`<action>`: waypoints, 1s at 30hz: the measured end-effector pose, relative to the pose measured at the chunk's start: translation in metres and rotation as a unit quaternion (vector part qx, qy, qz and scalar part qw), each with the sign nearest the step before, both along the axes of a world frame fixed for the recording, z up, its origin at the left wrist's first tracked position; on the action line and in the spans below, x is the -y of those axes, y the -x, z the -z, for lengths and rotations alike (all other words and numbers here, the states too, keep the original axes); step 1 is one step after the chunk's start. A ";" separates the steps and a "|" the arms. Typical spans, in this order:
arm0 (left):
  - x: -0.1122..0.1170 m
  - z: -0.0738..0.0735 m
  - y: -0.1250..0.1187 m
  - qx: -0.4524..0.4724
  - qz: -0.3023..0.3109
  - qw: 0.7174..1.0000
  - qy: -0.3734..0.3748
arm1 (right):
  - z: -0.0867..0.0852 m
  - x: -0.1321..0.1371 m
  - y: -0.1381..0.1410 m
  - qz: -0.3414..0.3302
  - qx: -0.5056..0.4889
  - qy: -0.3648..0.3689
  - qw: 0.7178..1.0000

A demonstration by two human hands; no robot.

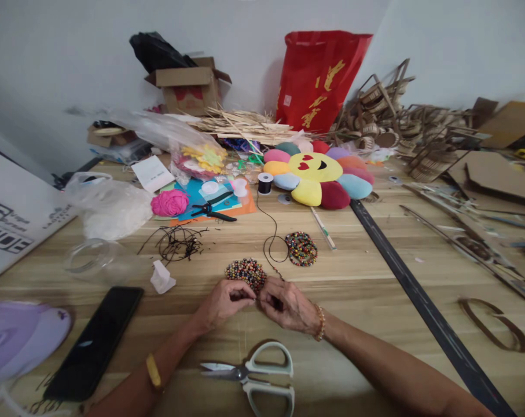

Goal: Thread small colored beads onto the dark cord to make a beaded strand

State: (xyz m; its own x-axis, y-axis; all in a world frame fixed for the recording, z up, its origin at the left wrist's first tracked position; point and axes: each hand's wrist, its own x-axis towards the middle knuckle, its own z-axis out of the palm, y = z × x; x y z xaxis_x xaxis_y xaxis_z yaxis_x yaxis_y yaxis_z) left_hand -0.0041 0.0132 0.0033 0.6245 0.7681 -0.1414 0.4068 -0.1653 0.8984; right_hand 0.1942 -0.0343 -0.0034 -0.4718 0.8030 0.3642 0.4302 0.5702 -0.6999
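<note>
In the head view, my left hand (227,302) and my right hand (290,304) meet fingertip to fingertip over the front of the table. My left thumb and forefinger pinch something too small to make out. The fingers of my right hand are closed on a thin black cord (269,219), which runs down from a spool (264,183) and carries a few beads beside the hand. Just behind my fingers lies a pile of multicoloured beads (246,273). A coil of strung beads (301,249) rests further right. White-handled scissors (256,372) lie open below my hands.
A black phone (95,341) lies to the left, near a clear plastic container (91,258). Black cord scraps (179,242) and pliers (213,208) are further back. A flower cushion (316,169) sits behind, and a long dark strip (414,289) crosses the right side.
</note>
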 end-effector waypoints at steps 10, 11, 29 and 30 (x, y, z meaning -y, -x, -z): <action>0.000 0.000 -0.001 0.007 -0.001 1.000 -0.002 | 0.002 0.001 -0.001 -0.003 0.006 0.009 1.000; 0.000 0.000 -0.001 0.007 -0.001 1.000 0.001 | 0.002 0.001 -0.001 -0.004 0.008 0.011 1.000; 0.000 0.000 -0.001 0.010 0.006 1.000 0.003 | 0.001 0.001 -0.001 -0.017 0.008 0.009 1.000; 0.000 0.000 -0.001 0.011 0.006 1.000 0.005 | 0.000 0.001 -0.001 -0.018 0.007 0.010 1.000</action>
State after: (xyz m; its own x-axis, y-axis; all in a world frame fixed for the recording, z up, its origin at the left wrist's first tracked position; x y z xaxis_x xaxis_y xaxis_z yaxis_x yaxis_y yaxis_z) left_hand -0.0030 0.0134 0.0029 0.6366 0.7594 -0.1344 0.3847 -0.1616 0.9088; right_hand 0.1957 -0.0351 -0.0037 -0.5046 0.7932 0.3410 0.4194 0.5704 -0.7063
